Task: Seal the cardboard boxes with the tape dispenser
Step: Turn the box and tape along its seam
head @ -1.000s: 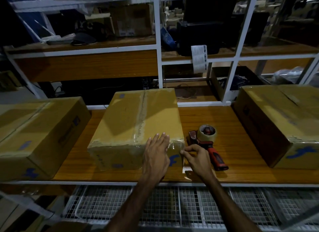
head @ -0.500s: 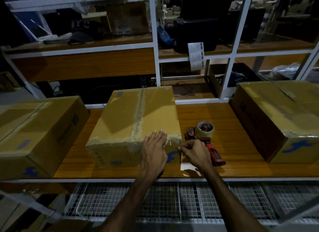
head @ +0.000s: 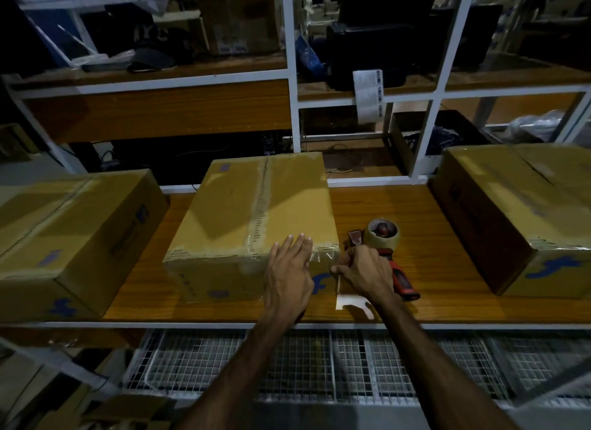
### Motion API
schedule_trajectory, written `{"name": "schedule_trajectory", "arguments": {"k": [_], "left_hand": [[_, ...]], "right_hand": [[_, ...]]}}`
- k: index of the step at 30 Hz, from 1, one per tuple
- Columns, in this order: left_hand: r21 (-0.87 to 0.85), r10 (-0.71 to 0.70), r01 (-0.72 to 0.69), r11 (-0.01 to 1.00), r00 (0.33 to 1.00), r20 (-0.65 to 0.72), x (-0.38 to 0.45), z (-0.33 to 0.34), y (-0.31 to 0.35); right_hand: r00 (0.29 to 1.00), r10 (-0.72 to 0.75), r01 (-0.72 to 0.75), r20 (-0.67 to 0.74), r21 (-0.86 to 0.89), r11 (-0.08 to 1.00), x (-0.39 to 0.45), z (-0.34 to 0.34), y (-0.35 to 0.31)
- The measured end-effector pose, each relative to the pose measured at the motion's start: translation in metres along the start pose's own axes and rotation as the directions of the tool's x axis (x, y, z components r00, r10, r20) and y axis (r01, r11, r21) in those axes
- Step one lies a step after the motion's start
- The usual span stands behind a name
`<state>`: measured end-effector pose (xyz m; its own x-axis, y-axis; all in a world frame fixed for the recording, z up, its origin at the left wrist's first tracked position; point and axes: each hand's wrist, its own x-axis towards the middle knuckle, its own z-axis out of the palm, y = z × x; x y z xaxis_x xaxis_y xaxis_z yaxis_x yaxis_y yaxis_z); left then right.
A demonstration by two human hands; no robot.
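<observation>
From the head camera, three cardboard boxes sit on a wooden workbench. The middle box stands straight ahead, with a strip of clear tape running down its top seam and another wrapped along its near top edge. The left hand lies flat over the box's near right corner, fingers straight and close together, pressing on the taped edge. The right hand is curled at the box's near right corner, its thumb and fingertips pinching the loose end of the tape there. A pale scrap, tape or paper, lies just below that hand on the bench.

The tape dispenser, with its red handle and tan roll, lies on the bench just right of the middle box, partly behind the right hand and not held. The left box and the right box sit well apart from the middle one. A white wire grid runs below the bench's front edge.
</observation>
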<state>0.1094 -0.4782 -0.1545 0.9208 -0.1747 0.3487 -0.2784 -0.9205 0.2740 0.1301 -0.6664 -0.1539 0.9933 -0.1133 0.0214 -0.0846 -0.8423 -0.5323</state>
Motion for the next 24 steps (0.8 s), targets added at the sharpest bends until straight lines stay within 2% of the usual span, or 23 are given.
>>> {"name": "schedule_trajectory", "arguments": {"k": [5,10,16,20,24], "left_hand": [[-0.017,0.006,-0.006,1.000,1.000,-0.005,0.000,-0.002,-0.001],[-0.029,0.014,-0.015,0.999,1.000,-0.018,-0.003,-0.003,-0.004],[-0.071,0.016,-0.019,0.997,0.999,-0.042,-0.003,0.001,-0.008],[-0.083,0.024,-0.028,0.996,0.998,-0.055,-0.003,0.001,-0.008],[-0.102,0.033,-0.040,0.994,0.997,-0.065,-0.003,0.001,-0.012]], "right_hand": [[0.994,-0.022,0.029,0.106,-0.064,0.998,0.004,-0.012,-0.006],[0.992,-0.069,0.060,0.105,0.088,0.994,0.000,-0.023,-0.002],[0.982,-0.187,0.190,-0.033,0.132,0.973,-0.008,-0.026,-0.003],[0.930,-0.310,0.361,-0.196,0.338,0.869,-0.015,-0.009,0.002],[0.923,-0.323,0.381,-0.212,0.360,0.852,-0.015,0.005,0.003]]}}
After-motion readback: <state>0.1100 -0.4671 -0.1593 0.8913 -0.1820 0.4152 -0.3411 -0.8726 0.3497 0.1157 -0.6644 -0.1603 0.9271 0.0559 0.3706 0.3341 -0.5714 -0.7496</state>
